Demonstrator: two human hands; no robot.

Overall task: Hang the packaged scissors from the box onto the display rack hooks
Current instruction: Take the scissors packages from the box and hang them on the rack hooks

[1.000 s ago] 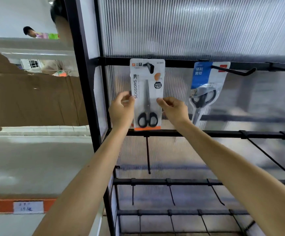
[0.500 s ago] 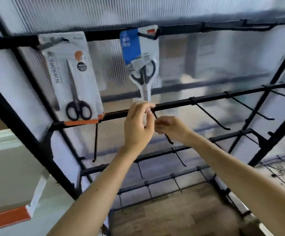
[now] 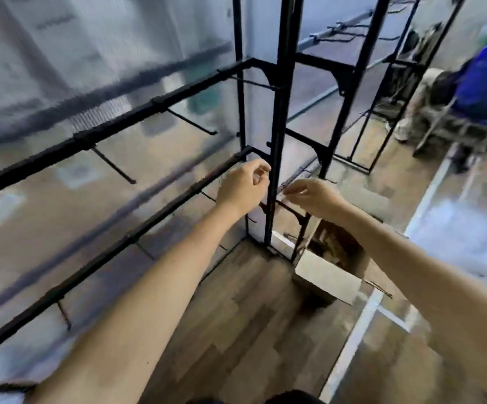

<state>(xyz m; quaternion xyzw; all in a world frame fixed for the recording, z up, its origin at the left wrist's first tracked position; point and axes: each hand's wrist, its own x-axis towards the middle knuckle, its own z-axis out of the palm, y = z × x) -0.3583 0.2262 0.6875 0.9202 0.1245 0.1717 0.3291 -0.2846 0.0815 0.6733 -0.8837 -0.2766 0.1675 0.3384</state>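
Head view | my left hand [image 3: 243, 188] and right hand [image 3: 315, 198] loosely curled, empty | rack post [image 3: 277, 135] between them | box [image 3: 324, 275] below my right wrist

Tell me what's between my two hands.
In the head view, a black upright rack post stands between the left hand and the right hand.
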